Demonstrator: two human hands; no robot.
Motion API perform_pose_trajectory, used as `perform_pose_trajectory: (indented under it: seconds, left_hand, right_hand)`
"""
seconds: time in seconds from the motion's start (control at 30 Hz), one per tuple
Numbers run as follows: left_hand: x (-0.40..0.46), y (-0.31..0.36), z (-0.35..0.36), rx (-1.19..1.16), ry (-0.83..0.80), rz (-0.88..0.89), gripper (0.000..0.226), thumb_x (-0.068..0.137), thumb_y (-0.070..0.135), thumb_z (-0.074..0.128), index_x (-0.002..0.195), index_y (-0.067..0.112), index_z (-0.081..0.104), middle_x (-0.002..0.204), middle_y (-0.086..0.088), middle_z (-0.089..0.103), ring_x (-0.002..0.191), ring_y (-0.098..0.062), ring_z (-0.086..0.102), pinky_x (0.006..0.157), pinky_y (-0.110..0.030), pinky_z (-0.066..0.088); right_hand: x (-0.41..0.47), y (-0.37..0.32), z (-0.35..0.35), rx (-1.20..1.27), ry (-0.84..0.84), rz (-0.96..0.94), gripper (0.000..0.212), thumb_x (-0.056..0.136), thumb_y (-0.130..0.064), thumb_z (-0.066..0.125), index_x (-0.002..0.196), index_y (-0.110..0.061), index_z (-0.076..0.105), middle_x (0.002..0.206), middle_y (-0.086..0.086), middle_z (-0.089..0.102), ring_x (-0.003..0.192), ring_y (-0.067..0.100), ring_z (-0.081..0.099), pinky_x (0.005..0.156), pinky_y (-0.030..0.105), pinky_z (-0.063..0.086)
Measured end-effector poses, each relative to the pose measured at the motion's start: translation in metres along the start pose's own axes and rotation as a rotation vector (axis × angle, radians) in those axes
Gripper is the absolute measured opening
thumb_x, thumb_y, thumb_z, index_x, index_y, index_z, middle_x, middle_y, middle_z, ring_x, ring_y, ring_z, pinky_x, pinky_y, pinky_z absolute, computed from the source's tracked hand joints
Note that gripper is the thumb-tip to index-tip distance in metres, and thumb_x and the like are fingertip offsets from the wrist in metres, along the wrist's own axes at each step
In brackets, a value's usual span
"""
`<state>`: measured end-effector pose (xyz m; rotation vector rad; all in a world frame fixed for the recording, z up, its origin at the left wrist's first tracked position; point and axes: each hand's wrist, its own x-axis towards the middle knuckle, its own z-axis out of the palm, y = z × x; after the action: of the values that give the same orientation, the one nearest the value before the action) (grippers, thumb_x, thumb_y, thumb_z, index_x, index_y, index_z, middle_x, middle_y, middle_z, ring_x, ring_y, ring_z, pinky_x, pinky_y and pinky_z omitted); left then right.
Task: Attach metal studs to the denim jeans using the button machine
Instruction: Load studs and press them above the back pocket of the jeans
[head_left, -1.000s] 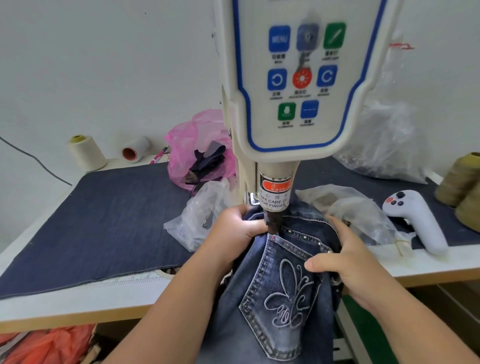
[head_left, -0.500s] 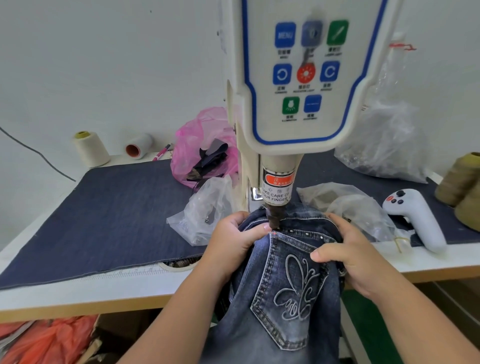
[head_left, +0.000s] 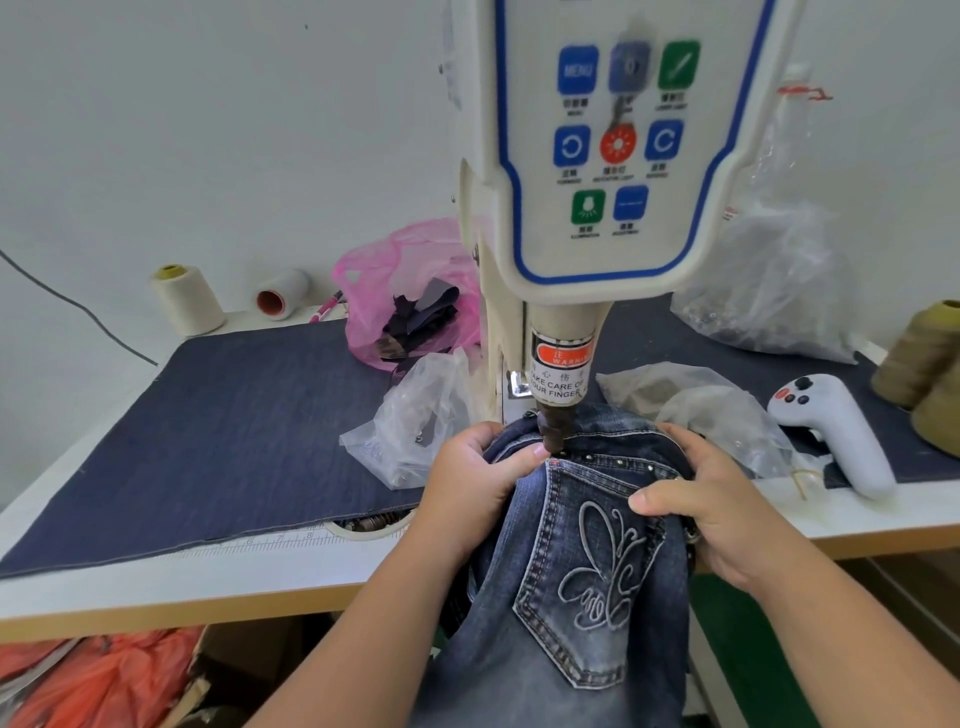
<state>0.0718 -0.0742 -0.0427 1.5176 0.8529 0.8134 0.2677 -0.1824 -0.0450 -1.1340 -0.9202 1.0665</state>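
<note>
Below the cream button machine (head_left: 597, 156), at lower centre of the frame, we bunch the soft, floppy blue denim jeans (head_left: 571, 597) in both hands, left hand (head_left: 475, 483) and right hand (head_left: 711, 506) clamping thick seams either side of the dark punch (head_left: 555, 428); fingers sit close.

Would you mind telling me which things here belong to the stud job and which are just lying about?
In use:
- denim jeans, held by the left hand and right hand
- button machine, punch at the pocket's studded edge

Lying about:
- thread cones
- pink bag
- clear bags
- white handheld controller
- denim mat
</note>
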Motion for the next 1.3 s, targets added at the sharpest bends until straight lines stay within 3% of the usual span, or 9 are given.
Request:
perform_pose_trajectory:
  seconds: [0.1,0.27,0.4,0.5,0.67,0.8,0.97,1.13,1.3]
  left_hand:
    - [-0.0003,-0.0006,0.0006,0.000,0.004,0.005,0.035,0.069,0.041,0.078,0.094,0.018,0.071,0.089,0.002,0.077,0.088,-0.016,0.073,0.083,-0.035,0.056]
    - [0.0000,-0.0023,-0.0005,0.013,0.002,0.016,0.022,0.077,0.031,0.082,0.092,0.018,0.072,0.086,0.005,0.077,0.079,-0.006,0.071,0.069,-0.018,0.053]
    - [0.0008,-0.0026,-0.0005,0.009,0.004,0.017,0.021,0.078,0.029,0.081,0.093,0.018,0.072,0.085,0.007,0.077,0.077,-0.003,0.071,0.063,-0.012,0.048]
    - [0.0003,-0.0012,0.0005,0.000,-0.001,0.018,0.031,0.070,0.038,0.077,0.094,0.018,0.072,0.086,0.008,0.077,0.079,-0.003,0.071,0.064,-0.012,0.048]
    - [0.0001,-0.0022,-0.0007,-0.015,-0.011,0.022,0.020,0.076,0.030,0.077,0.091,0.019,0.072,0.083,0.008,0.077,0.075,-0.002,0.070,0.063,-0.012,0.049]
    - [0.0003,-0.0004,0.0000,-0.002,-0.004,0.002,0.028,0.070,0.037,0.076,0.092,0.020,0.071,0.084,0.008,0.077,0.077,-0.004,0.071,0.068,-0.020,0.050]
    - [0.0007,-0.0027,-0.0009,0.001,-0.002,-0.002,0.014,0.083,0.024,0.079,0.093,0.019,0.071,0.085,0.007,0.077,0.077,-0.005,0.071,0.070,-0.023,0.050]
    - [0.0001,-0.0004,0.0005,0.002,-0.001,-0.007,0.030,0.070,0.037,0.077,0.093,0.018,0.071,0.085,0.006,0.077,0.078,-0.006,0.072,0.072,-0.025,0.052]
    - [0.0011,-0.0020,0.0005,-0.008,-0.003,-0.006,0.031,0.070,0.036,0.076,0.095,0.017,0.072,0.088,0.005,0.077,0.081,-0.007,0.072,0.073,-0.025,0.051]
  right_hand:
    - [0.0006,-0.0009,-0.0002,0.016,0.000,0.022,0.048,0.048,0.005,0.070,0.087,-0.024,0.075,0.090,0.015,0.074,0.077,0.028,0.072,0.061,0.036,0.058]
    - [0.0015,-0.0006,-0.0017,0.013,0.014,0.037,0.049,0.048,0.004,0.071,0.090,-0.022,0.074,0.093,0.017,0.074,0.079,0.030,0.071,0.068,0.040,0.060]
    - [0.0015,0.0003,-0.0034,0.024,-0.006,0.037,0.049,0.050,0.005,0.071,0.089,-0.023,0.075,0.092,0.016,0.075,0.078,0.030,0.073,0.063,0.036,0.059]
    - [0.0011,0.0012,-0.0040,0.017,-0.006,0.030,0.049,0.050,0.004,0.071,0.091,-0.022,0.075,0.092,0.016,0.074,0.079,0.030,0.072,0.063,0.036,0.059]
    - [-0.0002,-0.0007,-0.0037,0.022,-0.010,0.037,0.049,0.051,0.005,0.072,0.094,-0.019,0.073,0.093,0.017,0.074,0.080,0.030,0.072,0.063,0.036,0.058]
    - [-0.0006,-0.0013,-0.0040,0.033,-0.006,0.045,0.053,0.050,0.006,0.071,0.099,-0.014,0.071,0.093,0.018,0.074,0.080,0.031,0.072,0.063,0.037,0.059]
    - [0.0010,-0.0013,-0.0054,0.048,-0.019,0.077,0.058,0.051,0.007,0.071,0.106,-0.012,0.067,0.096,0.019,0.073,0.083,0.033,0.071,0.066,0.040,0.059]
    - [0.0006,-0.0008,-0.0063,0.060,-0.034,0.078,0.054,0.051,0.007,0.071,0.101,-0.015,0.070,0.096,0.019,0.073,0.083,0.032,0.071,0.066,0.041,0.059]
    - [0.0005,-0.0005,-0.0072,0.065,-0.045,0.073,0.055,0.052,0.008,0.072,0.103,-0.013,0.070,0.097,0.020,0.073,0.084,0.032,0.071,0.067,0.040,0.059]
